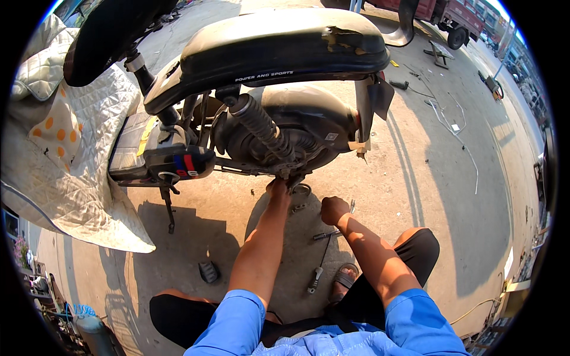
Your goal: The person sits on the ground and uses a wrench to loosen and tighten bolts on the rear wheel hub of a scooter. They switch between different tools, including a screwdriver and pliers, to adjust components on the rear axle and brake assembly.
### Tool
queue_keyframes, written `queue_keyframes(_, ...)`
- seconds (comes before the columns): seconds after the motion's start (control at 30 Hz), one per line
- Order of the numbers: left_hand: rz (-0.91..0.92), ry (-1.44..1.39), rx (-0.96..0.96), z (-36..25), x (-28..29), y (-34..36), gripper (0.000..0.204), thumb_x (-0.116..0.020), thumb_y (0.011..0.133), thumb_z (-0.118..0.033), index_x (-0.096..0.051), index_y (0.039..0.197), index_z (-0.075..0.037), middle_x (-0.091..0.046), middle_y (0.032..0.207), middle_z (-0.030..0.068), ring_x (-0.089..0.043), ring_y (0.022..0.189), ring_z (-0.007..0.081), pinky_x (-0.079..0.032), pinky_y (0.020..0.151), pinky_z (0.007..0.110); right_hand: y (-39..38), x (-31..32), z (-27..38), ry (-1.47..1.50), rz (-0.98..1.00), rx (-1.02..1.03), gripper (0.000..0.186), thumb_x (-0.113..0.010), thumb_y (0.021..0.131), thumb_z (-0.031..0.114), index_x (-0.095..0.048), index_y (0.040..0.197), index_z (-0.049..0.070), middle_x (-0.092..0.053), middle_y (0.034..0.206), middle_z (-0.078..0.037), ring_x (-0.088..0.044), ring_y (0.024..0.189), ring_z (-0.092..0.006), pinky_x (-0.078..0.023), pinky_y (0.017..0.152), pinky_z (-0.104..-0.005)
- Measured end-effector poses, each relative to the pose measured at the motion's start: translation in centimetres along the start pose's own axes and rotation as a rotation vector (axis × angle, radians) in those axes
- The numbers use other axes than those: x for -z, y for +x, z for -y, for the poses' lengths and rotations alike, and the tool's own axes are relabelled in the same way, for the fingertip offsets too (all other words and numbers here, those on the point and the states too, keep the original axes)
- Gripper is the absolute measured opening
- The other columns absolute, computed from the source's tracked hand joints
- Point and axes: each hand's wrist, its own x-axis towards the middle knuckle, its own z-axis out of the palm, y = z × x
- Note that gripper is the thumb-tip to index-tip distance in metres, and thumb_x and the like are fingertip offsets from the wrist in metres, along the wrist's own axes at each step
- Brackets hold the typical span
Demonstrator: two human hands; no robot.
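In front of me stands an electric scooter with a long black seat (279,56), its rear wheel (297,133) and a coil shock absorber (259,126) facing me. My left hand (277,187) reaches to the wheel's hub, just below the shock absorber's lower end; its fingers are hidden there. Apart from the scooter, my right hand (335,210) is closed in a fist above the ground. Whatever it may hold is hidden. Beside it a small metal piece (352,206) shows. Beneath my hands lie a dark ring-shaped part (302,189) and a T-shaped tool (326,235).
A tool with a thick grey end (315,280) lies by my sandalled foot (344,279). A dark ribbed block (209,272) is on the concrete at left. A quilted cover (77,172) drapes the scooter's front. Pale tubing (457,133) and a red truck (457,21) are at the far right.
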Motion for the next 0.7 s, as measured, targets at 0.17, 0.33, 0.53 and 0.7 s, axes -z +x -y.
queue_keyframes(0.17, 0.152, -0.083, 0.049, -1.3, 0.4, -0.8, 0.022, -0.064, 0.077, 0.007, -0.061, 0.098, 0.003, -0.061, 0.102, 0.0157, -0.064, 0.086, 0.0268, -0.051, 0.058, 0.041, 0.1, -0.3, 0.4, -0.024, 0.005, 0.026, 0.021, -0.055, 0.073, 0.011, -0.068, 0.085, 0.001, -0.067, 0.089, -0.022, -0.065, 0.087, -0.0360, -0.053, 0.075, -0.0416)
queue_keyframes(0.33, 0.099, 0.032, 0.024, -2.6, -1.9, -4.2, 0.034, -0.051, 0.084, 0.007, -0.051, 0.118, 0.006, -0.058, 0.113, 0.0166, -0.063, 0.092, 0.0278, -0.053, 0.068, 0.039, -0.1, -0.5, 0.0, -0.012, -0.003, 0.000, 0.020, -0.056, 0.075, 0.014, -0.068, 0.085, 0.001, -0.067, 0.088, -0.022, -0.065, 0.086, -0.0360, -0.053, 0.075, -0.0412)
queue_keyframes(0.53, 0.062, 0.133, -0.017, -3.6, -2.7, -6.5, 0.034, -0.050, 0.088, 0.002, -0.051, 0.122, 0.003, -0.058, 0.115, 0.0150, -0.062, 0.089, 0.0259, -0.050, 0.063, 0.038, -0.6, 0.3, 0.5, 0.005, -0.005, -0.013, 0.020, -0.056, 0.075, 0.013, -0.068, 0.083, 0.001, -0.067, 0.087, -0.023, -0.066, 0.086, -0.0360, -0.053, 0.076, -0.0411)
queue_keyframes(0.7, 0.084, 0.173, 0.024, -3.7, -2.9, -7.5, 0.025, -0.051, 0.091, -0.005, -0.055, 0.115, -0.002, -0.063, 0.105, 0.0108, -0.061, 0.078, 0.0218, -0.045, 0.053, 0.032, -0.2, -0.7, -0.1, -0.004, -0.012, 0.000, 0.020, -0.055, 0.075, 0.013, -0.069, 0.083, 0.001, -0.067, 0.085, -0.023, -0.066, 0.085, -0.0355, -0.053, 0.075, -0.0410)
